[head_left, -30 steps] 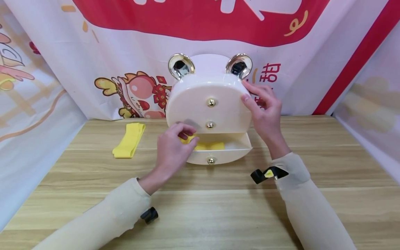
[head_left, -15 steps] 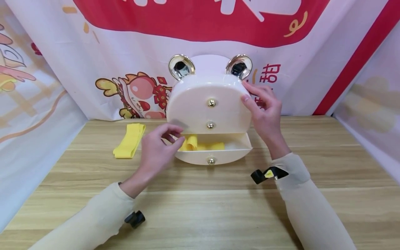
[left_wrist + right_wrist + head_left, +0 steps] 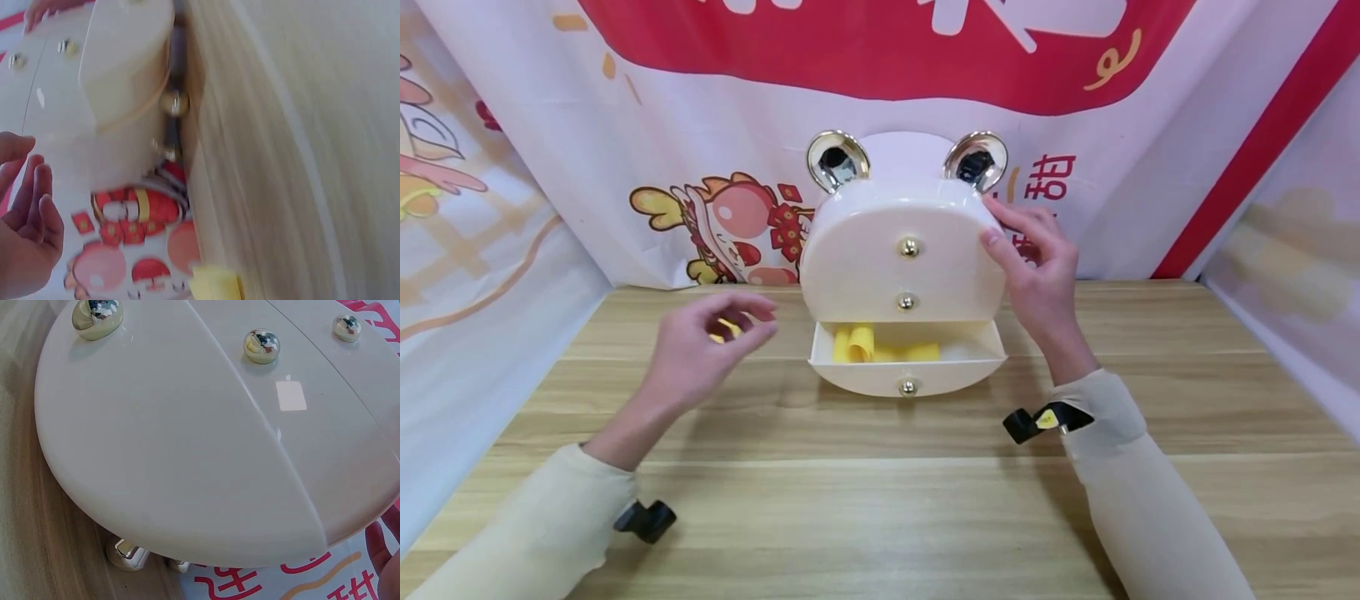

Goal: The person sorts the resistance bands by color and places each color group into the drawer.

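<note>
A white storage box (image 3: 880,258) with round gold knobs and two shiny eye-like discs stands on the table, its bottom drawer (image 3: 865,379) pulled out. Inside that drawer lie a rolled yellow strip (image 3: 861,343) and a flatter yellow piece (image 3: 910,351). My right hand (image 3: 1039,267) grips the box's upper right side, thumb on the front face. To the left of the box, my left hand (image 3: 696,350) hovers with loosely bent fingers and nothing between them. A folded yellow strip (image 3: 215,284) lies on the table, mostly hidden behind this hand in the head view.
Printed white and red cloth (image 3: 895,62) hangs close behind the box, and more cloth walls flank both sides. The wood-grain table (image 3: 895,500) extends in front of the box. A small black device (image 3: 647,521) sits at my left wrist.
My left hand has moved left from the drawer to above the folded yellow strip, leaving the rolled strip in view in the drawer. My right hand has stayed on the box.
</note>
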A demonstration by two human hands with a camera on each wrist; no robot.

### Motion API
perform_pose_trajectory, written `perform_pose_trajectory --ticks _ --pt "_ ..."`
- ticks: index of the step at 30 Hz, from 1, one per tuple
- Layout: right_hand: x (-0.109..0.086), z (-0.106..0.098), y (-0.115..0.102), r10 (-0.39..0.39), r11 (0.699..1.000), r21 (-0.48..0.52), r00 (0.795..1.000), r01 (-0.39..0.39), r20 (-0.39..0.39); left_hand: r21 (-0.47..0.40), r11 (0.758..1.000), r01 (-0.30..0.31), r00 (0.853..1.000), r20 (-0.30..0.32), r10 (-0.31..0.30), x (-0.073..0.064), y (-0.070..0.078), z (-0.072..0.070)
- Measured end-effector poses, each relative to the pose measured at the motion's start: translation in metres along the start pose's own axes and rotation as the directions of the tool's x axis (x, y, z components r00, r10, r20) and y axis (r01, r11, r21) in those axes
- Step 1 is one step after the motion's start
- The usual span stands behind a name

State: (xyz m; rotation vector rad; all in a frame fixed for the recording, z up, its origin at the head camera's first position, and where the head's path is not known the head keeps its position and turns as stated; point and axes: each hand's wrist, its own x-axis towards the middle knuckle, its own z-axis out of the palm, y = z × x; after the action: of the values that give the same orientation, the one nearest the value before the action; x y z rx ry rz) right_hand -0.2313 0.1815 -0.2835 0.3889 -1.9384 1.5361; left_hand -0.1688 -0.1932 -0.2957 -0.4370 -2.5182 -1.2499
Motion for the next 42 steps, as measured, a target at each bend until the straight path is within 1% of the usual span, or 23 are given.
perform_pose_trajectory --ticks 3,5,9,12,14,16,17,19,21,23,24,27,29,34,40,42 --pt "0.0 0.0 0.0 -0.004 1.0 0.002 1.0 0.004 -0.003 0.043 0.999 0.003 1.0 -0.017 -0.002 0.002 -0.016 -0.02" --pt "0.0 0.0 0.0 -0.007 1.0 0.003 1.0 0.007 -0.005 0.077 0.997 0.019 1.0 -0.011 -0.018 0.002 -0.028 -0.032" --pt "0.0 0.0 0.001 -0.013 1.0 0.005 1.0 0.013 -0.008 0.128 0.991 0.044 0.998 0.027 -0.048 0.004 -0.052 -0.05" --pt "0.0 0.0 0.001 -0.015 1.0 0.008 1.0 0.015 -0.007 0.147 0.988 0.048 0.996 0.067 -0.058 0.005 -0.066 -0.058" --pt "0.001 0.001 0.001 -0.015 1.0 0.014 1.0 0.015 -0.004 0.169 0.983 0.067 0.991 0.099 -0.085 0.005 -0.074 -0.063" --pt "0.001 0.001 0.0 -0.014 1.0 0.015 1.0 0.014 0.002 0.199 0.975 0.1 0.981 0.142 -0.13 0.005 -0.081 -0.068" --pt "0.001 0.002 0.0 -0.011 1.0 0.014 1.0 0.011 0.004 0.215 0.97 0.117 0.974 0.166 -0.154 0.006 -0.084 -0.07" --pt "0.0 0.001 -0.001 -0.004 1.0 0.006 1.0 0.004 0.002 0.234 0.959 0.163 0.952 0.22 -0.215 0.008 -0.092 -0.072" --pt "0.0 0.0 -0.001 -0.001 1.0 0.001 1.0 0.001 -0.006 0.243 0.95 0.198 0.927 0.269 -0.262 0.01 -0.099 -0.072" --pt "0.0 -0.002 -0.001 0.0 1.0 0.0 1.0 0.0 -0.011 0.252 0.941 0.227 0.905 0.303 -0.3 0.012 -0.105 -0.071" --pt "0.0 -0.002 -0.001 -0.001 1.0 0.0 1.0 0.001 -0.012 0.252 0.939 0.234 0.897 0.317 -0.308 0.013 -0.108 -0.071" --pt "0.0 -0.001 -0.001 -0.006 1.0 0.006 1.0 0.006 -0.004 0.265 0.929 0.257 0.881 0.332 -0.338 0.012 -0.114 -0.071" --pt "0.0 -0.001 -0.001 -0.008 1.0 0.008 1.0 0.008 0.0 0.262 0.929 0.26 0.875 0.342 -0.342 0.011 -0.118 -0.071" --pt "0.0 0.0 0.001 -0.011 1.0 0.01 1.0 0.011 0.0 0.251 0.923 0.293 0.856 0.362 -0.37 0.011 -0.127 -0.067" --pt "0.0 -0.001 0.001 -0.011 1.0 0.005 1.0 0.011 0.0 0.272 0.898 0.345 0.819 0.38 -0.43 0.01 -0.132 -0.061" --pt "0.0 -0.001 0.001 -0.014 1.0 0.009 1.0 0.014 -0.001 0.271 0.899 0.344 0.817 0.386 -0.429 0.01 -0.132 -0.061"
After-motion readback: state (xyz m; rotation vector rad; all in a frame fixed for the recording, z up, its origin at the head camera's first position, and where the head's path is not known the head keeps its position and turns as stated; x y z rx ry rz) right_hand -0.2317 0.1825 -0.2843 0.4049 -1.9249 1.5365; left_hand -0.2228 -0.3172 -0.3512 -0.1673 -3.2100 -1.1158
